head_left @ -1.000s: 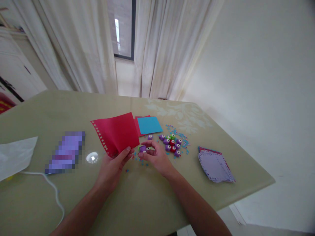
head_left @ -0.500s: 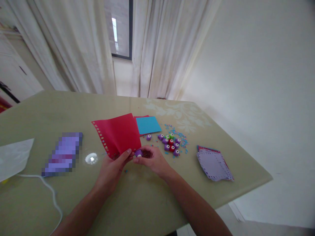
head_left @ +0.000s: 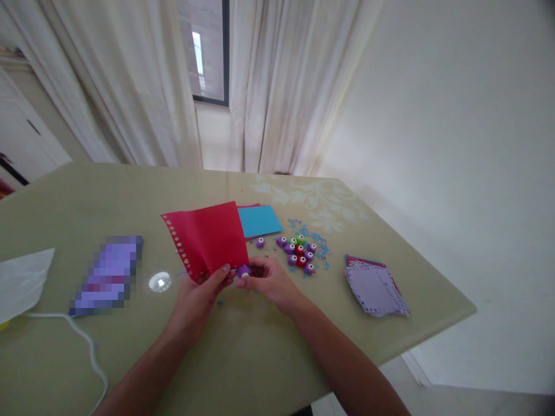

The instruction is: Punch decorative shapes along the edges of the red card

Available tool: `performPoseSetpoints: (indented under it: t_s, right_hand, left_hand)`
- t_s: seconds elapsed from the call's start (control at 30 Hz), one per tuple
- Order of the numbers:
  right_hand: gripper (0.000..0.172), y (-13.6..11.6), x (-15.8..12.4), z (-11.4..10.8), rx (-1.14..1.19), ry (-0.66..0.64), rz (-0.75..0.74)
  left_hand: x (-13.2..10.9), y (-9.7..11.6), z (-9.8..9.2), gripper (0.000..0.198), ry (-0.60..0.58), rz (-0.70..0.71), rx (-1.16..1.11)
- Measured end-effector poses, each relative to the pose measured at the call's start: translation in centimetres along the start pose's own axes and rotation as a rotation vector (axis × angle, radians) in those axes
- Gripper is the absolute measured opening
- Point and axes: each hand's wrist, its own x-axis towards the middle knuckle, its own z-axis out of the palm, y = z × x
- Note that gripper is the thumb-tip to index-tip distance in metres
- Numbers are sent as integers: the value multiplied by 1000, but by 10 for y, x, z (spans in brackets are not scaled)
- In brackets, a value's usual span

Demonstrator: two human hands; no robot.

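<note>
My left hand (head_left: 197, 294) pinches the near corner of a red paper sheet (head_left: 208, 236) with a row of punched holes along its left edge. My right hand (head_left: 269, 280) is closed on a small purple paper punch (head_left: 243, 270), held against the sheet's near edge. A cluster of several small purple, red and green punches (head_left: 299, 253) lies on the table just right of my hands, with one purple punch (head_left: 260, 242) apart from it. A blue sheet (head_left: 259, 221) lies behind the red one.
The olive table (head_left: 260, 352) carries a stack of punched lilac and red papers (head_left: 375, 286) at the right, scattered paper bits, a blurred purple item (head_left: 106, 276), a small round shiny object (head_left: 159, 282), white paper (head_left: 21, 280) and a white cable (head_left: 82, 341) at the left. Curtains hang behind.
My right hand moved left from the punch cluster with a purple punch and brought it to the red sheet's near edge. The left hand kept its hold.
</note>
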Motion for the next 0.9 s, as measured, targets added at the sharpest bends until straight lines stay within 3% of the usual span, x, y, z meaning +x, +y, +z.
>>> performPoseSetpoints:
  t_s: [0.43, 0.9]
  right_hand:
    - [45, 3, 1, -1, 57, 57, -60]
    - [43, 10, 4, 1, 23, 90, -79]
  left_hand:
    - [1, -6, -7, 41, -5, 62, 218]
    - [-2, -6, -4, 47, 11, 130, 285]
